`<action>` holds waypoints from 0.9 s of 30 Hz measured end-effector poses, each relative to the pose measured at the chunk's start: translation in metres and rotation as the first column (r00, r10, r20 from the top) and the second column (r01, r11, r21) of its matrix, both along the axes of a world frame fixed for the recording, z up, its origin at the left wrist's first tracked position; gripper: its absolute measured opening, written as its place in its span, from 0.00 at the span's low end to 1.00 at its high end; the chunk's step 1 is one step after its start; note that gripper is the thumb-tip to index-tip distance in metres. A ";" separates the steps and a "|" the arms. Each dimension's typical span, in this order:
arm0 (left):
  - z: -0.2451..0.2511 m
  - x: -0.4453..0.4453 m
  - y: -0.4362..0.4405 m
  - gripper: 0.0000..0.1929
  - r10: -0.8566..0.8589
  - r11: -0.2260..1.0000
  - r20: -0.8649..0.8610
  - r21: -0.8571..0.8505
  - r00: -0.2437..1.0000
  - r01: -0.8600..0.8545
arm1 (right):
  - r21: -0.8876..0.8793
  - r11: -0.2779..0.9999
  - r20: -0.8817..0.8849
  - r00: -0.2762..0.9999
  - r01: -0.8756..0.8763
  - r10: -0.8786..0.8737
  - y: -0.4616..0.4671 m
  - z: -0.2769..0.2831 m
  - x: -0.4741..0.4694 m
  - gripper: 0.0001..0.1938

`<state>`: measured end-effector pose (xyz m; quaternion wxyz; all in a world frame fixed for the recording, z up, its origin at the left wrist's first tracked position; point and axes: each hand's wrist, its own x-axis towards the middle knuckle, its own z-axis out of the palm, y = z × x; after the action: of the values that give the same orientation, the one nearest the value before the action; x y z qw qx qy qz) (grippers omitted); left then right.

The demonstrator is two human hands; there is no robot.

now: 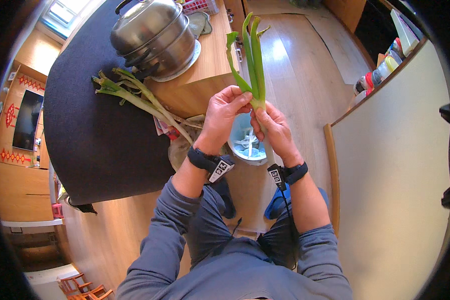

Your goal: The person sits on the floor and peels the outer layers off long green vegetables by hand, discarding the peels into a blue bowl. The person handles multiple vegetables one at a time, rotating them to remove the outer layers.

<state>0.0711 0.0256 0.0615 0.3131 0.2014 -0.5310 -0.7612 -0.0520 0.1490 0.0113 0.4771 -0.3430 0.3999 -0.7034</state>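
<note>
A large green onion (260, 75) is held up in front of me, its green leaves pointing away and its white stalk running down toward my right wrist. My right hand (275, 127) grips the stalk just below where the leaves part. At that same fork, my left hand (227, 110) pinches the base of an outer leaf between thumb and fingers. Beneath both hands stands a light blue bin (243, 144) on the floor, with whitish strips of peel and a bluish liner inside. The root end of the onion is hidden by my right wrist.
More green onions (142, 99) lie across the edge of the dark-covered table (97, 157) at left. A steel steamer pot (153, 37) sits on a plate on the wooden cabinet (215, 56). A pale panel (390, 157) bounds the right side. Blue slippers (273, 204) are on my feet.
</note>
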 end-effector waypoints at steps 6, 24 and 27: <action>-0.003 -0.003 -0.016 0.07 -0.111 0.944 -0.112 0.299 0.988 0.140 | -0.123 0.958 0.262 0.922 -0.259 0.284 0.009 0.004 -0.010 0.18; -0.006 0.020 -0.012 0.18 0.513 0.360 0.396 -0.905 0.762 0.229 | 0.233 0.962 -0.379 0.924 0.140 -0.043 0.008 -0.006 -0.030 0.15; 0.024 0.017 -0.007 0.16 0.547 -0.042 0.064 -0.994 0.835 0.104 | 0.244 0.947 -0.553 0.832 0.210 -0.042 0.006 -0.013 -0.029 0.13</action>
<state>0.0879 0.0185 0.0854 0.3515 0.1783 -0.9187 -0.0240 -0.0814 0.1551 -0.0019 0.3426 -0.4251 0.6404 -0.5402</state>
